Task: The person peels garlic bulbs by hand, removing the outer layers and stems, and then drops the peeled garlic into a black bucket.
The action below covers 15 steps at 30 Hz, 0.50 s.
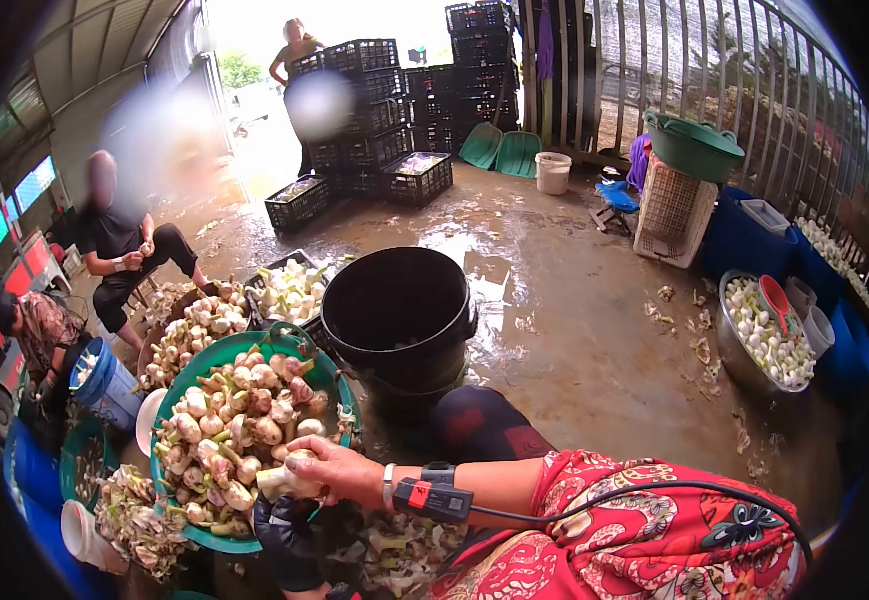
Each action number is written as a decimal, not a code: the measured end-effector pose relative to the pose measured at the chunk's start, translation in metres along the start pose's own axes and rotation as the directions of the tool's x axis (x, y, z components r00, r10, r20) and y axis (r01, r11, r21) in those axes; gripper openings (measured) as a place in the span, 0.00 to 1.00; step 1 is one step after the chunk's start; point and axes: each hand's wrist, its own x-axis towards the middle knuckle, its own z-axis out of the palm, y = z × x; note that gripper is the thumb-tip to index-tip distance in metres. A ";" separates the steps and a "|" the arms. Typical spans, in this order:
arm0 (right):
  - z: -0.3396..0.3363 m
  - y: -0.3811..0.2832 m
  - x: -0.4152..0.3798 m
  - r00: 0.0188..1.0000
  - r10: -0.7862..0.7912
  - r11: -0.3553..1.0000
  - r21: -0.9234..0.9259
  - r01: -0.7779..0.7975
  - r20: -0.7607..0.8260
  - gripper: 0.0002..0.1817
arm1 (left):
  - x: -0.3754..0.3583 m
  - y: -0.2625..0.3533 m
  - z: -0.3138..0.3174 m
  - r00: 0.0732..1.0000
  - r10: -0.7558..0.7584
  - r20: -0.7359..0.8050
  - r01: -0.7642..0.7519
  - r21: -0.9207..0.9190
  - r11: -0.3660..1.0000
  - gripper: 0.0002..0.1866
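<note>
My right hand (pixel 340 470), bare with a white wristband, is closed around a garlic bulb (pixel 277 484) with a thick pale stem end. Just below it is my left hand (pixel 290 535) in a dark glove, its fingers curled; what they hold, if anything, is hidden. A short teal strip (pixel 317 511) shows between the hands, too small to name. Both hands are at the near right rim of a green tub (pixel 223 542) heaped with untrimmed garlic bulbs (pixel 245 410).
A black bucket (pixel 395 300) stands beyond my knee. Peelings (pixel 140 520) lie by the tub. Two people (pixel 120 240) (pixel 45 330) are at the left, another person (pixel 300 50) by stacked crates (pixel 355 100). A metal basin (pixel 740 355) of white bulbs stands right.
</note>
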 end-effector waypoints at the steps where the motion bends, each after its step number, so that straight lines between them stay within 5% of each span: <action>1: 0.000 0.002 -0.001 1.000 0.001 1.000 -0.003 -0.001 0.010 0.33 | 0.003 -0.003 0.000 1.000 -0.014 0.021 0.015 -0.054 0.998 0.15; 4: 0.000 0.011 -0.003 0.991 -0.110 0.990 -0.084 0.117 0.081 0.37 | 0.004 -0.007 -0.004 0.998 -0.051 0.027 0.053 -0.077 0.996 0.15; 6: 0.001 0.016 -0.003 0.965 -0.249 0.915 -0.309 0.260 0.077 0.40 | 0.004 -0.011 -0.007 0.994 0.080 0.076 -0.091 0.141 0.986 0.14; 7: 0.005 0.023 0.004 0.848 -0.530 0.751 -0.451 0.482 0.024 0.35 | 0.001 -0.007 0.001 0.999 -0.033 -0.010 0.032 -0.119 0.992 0.13; 8: -0.002 0.025 0.005 0.850 -0.527 0.753 -0.447 0.482 0.029 0.35 | 0.001 -0.007 -0.003 0.999 -0.032 -0.018 0.030 -0.117 0.993 0.13; 9: -0.004 0.002 -0.005 0.991 -0.132 0.973 -0.186 0.137 0.037 0.30 | 0.000 -0.007 -0.011 0.999 -0.040 -0.017 0.041 0.077 0.996 0.13; 10: -0.004 -0.010 -0.010 0.952 0.268 0.959 0.058 -0.279 0.148 0.27 | -0.001 -0.007 -0.015 0.999 -0.053 -0.010 0.054 0.268 0.962 0.12; 11: 0.002 0.004 -0.008 0.949 0.308 0.913 0.260 -0.314 0.063 0.26 | -0.002 -0.007 -0.016 0.996 -0.084 -0.019 0.086 0.209 0.974 0.12; 12: -0.005 -0.002 -0.014 0.919 0.362 0.902 0.191 -0.388 0.158 0.26 | -0.004 -0.004 -0.013 0.996 -0.082 -0.027 0.086 0.211 0.974 0.12; 15: -0.005 -0.007 -0.011 0.914 0.387 0.910 0.105 -0.400 0.123 0.28 | -0.005 0.002 -0.005 0.999 -0.052 -0.008 0.052 0.203 0.978 0.15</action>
